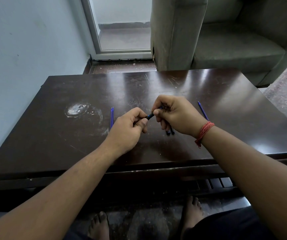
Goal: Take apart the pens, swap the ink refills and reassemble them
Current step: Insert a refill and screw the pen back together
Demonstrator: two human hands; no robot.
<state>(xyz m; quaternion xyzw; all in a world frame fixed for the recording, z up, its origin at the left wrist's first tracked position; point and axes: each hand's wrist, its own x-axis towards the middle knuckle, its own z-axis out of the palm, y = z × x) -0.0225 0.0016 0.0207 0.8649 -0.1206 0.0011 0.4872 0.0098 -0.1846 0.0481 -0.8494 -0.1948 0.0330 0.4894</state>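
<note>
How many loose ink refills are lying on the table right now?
3: two refills side by side beside the left hand, one refill beyond the right hand. Hands may hide others.

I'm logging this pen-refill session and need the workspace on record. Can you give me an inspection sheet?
Surface: dark wooden table, scratched, with a whitish stain.
Job's things: two refills side by side left of the hands; one refill to the right; pen held between both hands; two dark pen parts under the right hand.
Clutter: nothing seen.
Grippers: left hand and right hand grip the pen.
Cables: nothing seen.
Surroundings: sofa, glass door, bare feet below.
</note>
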